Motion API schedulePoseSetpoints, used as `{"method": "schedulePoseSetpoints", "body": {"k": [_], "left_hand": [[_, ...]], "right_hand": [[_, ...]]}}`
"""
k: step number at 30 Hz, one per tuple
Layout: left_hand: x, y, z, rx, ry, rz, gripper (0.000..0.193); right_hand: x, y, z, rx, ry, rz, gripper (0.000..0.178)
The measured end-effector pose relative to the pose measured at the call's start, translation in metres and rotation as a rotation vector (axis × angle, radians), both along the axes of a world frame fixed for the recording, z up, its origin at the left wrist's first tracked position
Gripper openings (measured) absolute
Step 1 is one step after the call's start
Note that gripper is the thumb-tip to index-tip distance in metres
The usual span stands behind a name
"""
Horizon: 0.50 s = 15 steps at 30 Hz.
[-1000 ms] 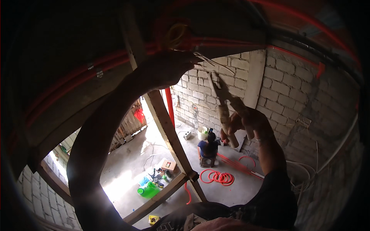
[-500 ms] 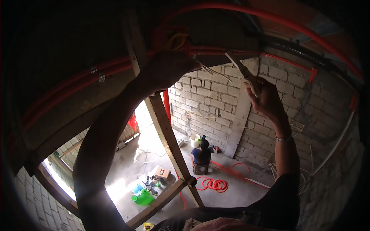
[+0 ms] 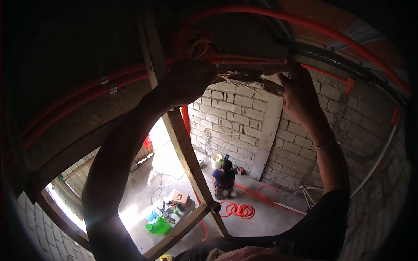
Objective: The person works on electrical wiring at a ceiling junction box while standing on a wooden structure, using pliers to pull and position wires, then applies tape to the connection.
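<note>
One wall of grey concrete blocks (image 3: 237, 114) fills the background beyond your arms, and one slanting pale wooden post (image 3: 184, 148) crosses in front of it. Two parallel red plastic tubes (image 3: 80, 92) run along the shadowed upper left. Below you, one person in a dark blue top (image 3: 224, 177) sits near one loose coil of orange-red tubing (image 3: 237, 210). Also on the floor are one green plastic jug (image 3: 158, 226), one off-white round bucket (image 3: 217, 161) and one brown cardboard box (image 3: 180, 198).

Both your hands are raised. Your right hand (image 3: 301, 90) is curled around one pair of dark-headed pliers with two pale handles (image 3: 247, 76), the handles standing somewhat apart. Your left hand (image 3: 193, 79) is drawn together, its fingertips pinching several thin off-white wires (image 3: 237, 82); shadow hides an exact count. The pliers' head lies beside those fingertips, at the wires; you cannot tell whether its jaws grip them. Just above your left hand hang looped yellow wires (image 3: 199, 48), too dim to count.
</note>
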State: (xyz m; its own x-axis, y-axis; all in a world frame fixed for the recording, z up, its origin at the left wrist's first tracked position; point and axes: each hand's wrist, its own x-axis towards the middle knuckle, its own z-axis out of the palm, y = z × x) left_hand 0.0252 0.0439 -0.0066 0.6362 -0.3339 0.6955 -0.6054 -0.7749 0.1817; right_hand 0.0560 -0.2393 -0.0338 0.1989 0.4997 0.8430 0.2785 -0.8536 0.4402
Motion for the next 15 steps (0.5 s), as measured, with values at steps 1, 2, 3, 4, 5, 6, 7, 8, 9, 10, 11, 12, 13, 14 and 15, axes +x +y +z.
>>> {"method": "schedulePoseSetpoints", "body": {"k": [1,2,3,4,5,6,7,8,9,10,11,12,13,14,15], "left_hand": [[-0.0003,-0.0005,0.0009,0.037,-0.017,0.002,0.026],[-0.0009,-0.0011,0.0013,0.037,-0.018,0.001,0.026],[-0.0016,-0.0017,0.0014,0.038,-0.009,0.002,0.026],[-0.0018,-0.0021,0.0014,0.038,0.001,0.001,0.025],[-0.0006,-0.0017,0.0011,0.037,0.002,0.0,0.025],[0.0015,-0.0009,0.0007,0.055,-0.018,-0.007,0.026],[0.0029,0.0,0.0001,0.073,-0.036,-0.014,0.026],[0.0043,0.0009,-0.0007,0.073,-0.033,-0.013,0.026],[0.0056,0.0017,-0.0017,0.061,-0.026,-0.018,0.027],[0.0053,0.0011,-0.0015,0.05,-0.021,-0.026,0.028],[0.0051,0.0005,-0.0007,0.05,-0.02,-0.027,0.028],[0.0049,0.0001,0.0006,0.052,0.029,-0.014,0.029],[0.0041,-0.0004,0.0018,0.054,0.079,0.001,0.029],[0.0042,-0.0004,0.0026,0.054,0.079,0.002,0.029],[0.0044,-0.0004,0.0036,0.089,0.054,-0.003,0.029]], "right_hand": [[0.0022,0.0008,0.0005,-0.011,-0.011,0.008,0.042],[0.0036,0.0016,0.0009,-0.023,-0.021,0.015,0.042],[0.0039,0.0027,0.0013,-0.023,-0.021,0.014,0.042],[0.0035,0.004,0.0022,-0.015,-0.034,0.042,0.04],[0.0031,0.0051,0.0028,-0.007,-0.047,0.069,0.038],[0.0024,0.0062,0.0035,-0.008,-0.046,0.068,0.038],[0.0016,0.0076,0.0039,-0.012,-0.05,0.078,0.037],[0.0017,0.0084,0.0039,-0.016,-0.053,0.088,0.037],[0.0032,0.0087,0.0037,-0.017,-0.051,0.089,0.037],[0.0043,0.0084,0.004,-0.01,-0.058,0.106,0.037],[0.0052,0.0081,0.0042,-0.003,-0.066,0.124,0.038],[0.0058,0.0074,0.004,-0.003,-0.065,0.122,0.038],[0.0064,0.0069,0.0038,-0.018,-0.092,0.066,0.039],[0.0066,0.0064,0.0039,-0.033,-0.119,0.009,0.04],[0.0063,0.0059,0.0048,-0.032,-0.118,0.01,0.04]]}}
